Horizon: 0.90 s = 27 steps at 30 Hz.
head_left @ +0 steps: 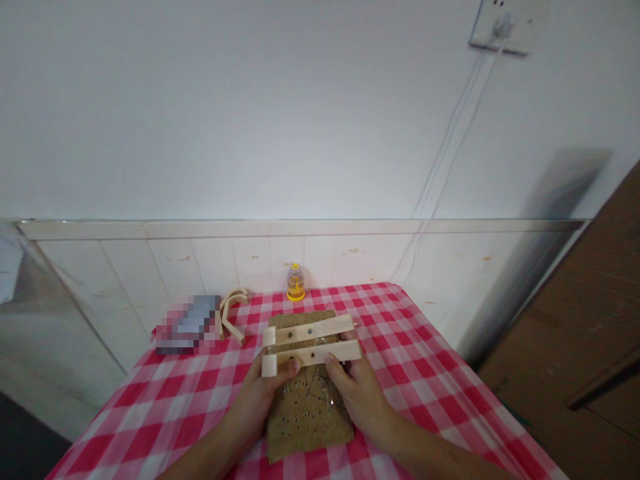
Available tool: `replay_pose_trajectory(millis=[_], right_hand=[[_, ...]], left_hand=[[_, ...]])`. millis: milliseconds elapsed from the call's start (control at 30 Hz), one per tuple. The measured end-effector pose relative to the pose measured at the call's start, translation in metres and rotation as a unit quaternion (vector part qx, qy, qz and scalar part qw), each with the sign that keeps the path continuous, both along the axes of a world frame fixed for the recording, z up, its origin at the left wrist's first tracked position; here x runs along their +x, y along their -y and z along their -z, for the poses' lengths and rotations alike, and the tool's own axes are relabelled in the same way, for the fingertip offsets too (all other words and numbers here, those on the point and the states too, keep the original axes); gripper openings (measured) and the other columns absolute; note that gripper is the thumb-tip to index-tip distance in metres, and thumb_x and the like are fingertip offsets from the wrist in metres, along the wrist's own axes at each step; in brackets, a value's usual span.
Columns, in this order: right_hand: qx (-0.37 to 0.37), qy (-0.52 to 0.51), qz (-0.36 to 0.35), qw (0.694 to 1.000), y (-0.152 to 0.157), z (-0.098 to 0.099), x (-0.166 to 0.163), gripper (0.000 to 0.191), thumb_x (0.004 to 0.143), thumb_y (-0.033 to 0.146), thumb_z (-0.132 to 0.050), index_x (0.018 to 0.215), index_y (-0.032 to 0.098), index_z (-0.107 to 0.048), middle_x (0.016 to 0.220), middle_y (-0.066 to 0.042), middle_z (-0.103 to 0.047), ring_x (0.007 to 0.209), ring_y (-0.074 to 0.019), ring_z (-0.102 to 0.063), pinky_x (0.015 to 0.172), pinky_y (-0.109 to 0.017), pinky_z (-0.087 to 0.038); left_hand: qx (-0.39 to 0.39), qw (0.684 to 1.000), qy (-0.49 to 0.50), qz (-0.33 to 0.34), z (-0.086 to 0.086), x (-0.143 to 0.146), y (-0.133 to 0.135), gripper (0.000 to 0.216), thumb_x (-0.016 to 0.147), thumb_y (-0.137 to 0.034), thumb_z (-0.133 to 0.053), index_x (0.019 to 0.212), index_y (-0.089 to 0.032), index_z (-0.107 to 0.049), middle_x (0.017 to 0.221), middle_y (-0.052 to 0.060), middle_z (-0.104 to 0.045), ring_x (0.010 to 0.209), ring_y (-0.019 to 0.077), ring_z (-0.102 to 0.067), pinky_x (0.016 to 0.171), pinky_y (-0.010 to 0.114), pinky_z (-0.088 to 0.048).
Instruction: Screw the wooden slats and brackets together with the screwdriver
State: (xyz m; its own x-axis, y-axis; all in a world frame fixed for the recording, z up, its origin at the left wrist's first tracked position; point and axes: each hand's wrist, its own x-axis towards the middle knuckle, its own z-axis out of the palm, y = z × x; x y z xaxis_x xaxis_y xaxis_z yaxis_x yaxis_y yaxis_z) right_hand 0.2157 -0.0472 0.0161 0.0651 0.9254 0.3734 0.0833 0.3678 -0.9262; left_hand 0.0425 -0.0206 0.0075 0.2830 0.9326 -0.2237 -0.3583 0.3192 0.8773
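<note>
Both my hands grip a pale wooden piece over the middle of the table, one at each end. It has two roughly parallel bars, the near bar [327, 351] and the far bar [327, 328], with dark screw heads or holes in them. My left hand [265, 387] is closed at the left end, its thumb against the near bar. Closed round the right end, my right hand [353, 383] presses its thumb on the same bar. Underneath lies a brown cardboard sheet [307, 433] with many small dark dots and thin lines. The fingers behind the wood are mostly hidden.
A red-and-white checked cloth [400, 373] covers the table. Curved wooden parts [233, 323] lie at the back left beside a blurred-out item [193, 323]. A yellow-based clear container [295, 285] stands near the wall. A brown panel [560, 353] rises at the right.
</note>
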Motion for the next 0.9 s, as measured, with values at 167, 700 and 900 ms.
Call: replay_pose_trajectory(millis=[167,700,900], right_hand=[[0.000,-0.004,-0.005,1.000,-0.0007,0.0004,-0.0004,0.038,0.095,0.033,-0.057,0.133,0.029,-0.060,0.124,-0.006,-0.071,0.130,-0.0255,-0.057,0.113,-0.046,-0.043],[-0.009,-0.008,-0.008,1.000,0.0005,-0.0028,-0.0016,0.041,0.094,0.036,-0.057,0.135,0.030,-0.058,0.127,-0.006,-0.070,0.134,-0.0255,-0.055,0.115,-0.047,-0.042],[-0.007,-0.007,-0.008,1.000,0.0002,-0.0035,-0.0013,0.042,0.095,0.040,-0.058,0.135,0.029,-0.058,0.126,-0.007,-0.071,0.129,-0.0263,-0.058,0.112,-0.047,-0.045]], left_hand=[[0.001,1.000,-0.008,-0.008,0.0018,-0.0015,-0.0006,0.070,0.063,-0.042,-0.090,0.122,-0.016,-0.065,0.107,0.016,-0.078,0.095,0.0332,-0.075,0.085,0.046,-0.058],[-0.004,1.000,-0.004,-0.009,0.0020,-0.0016,0.0004,0.072,0.061,-0.041,-0.091,0.123,-0.019,-0.062,0.111,0.013,-0.078,0.096,0.0322,-0.075,0.083,0.042,-0.057],[-0.002,1.000,-0.002,-0.006,0.0019,-0.0017,0.0001,0.072,0.065,-0.039,-0.089,0.127,-0.019,-0.060,0.113,0.012,-0.077,0.097,0.0309,-0.074,0.084,0.041,-0.057]])
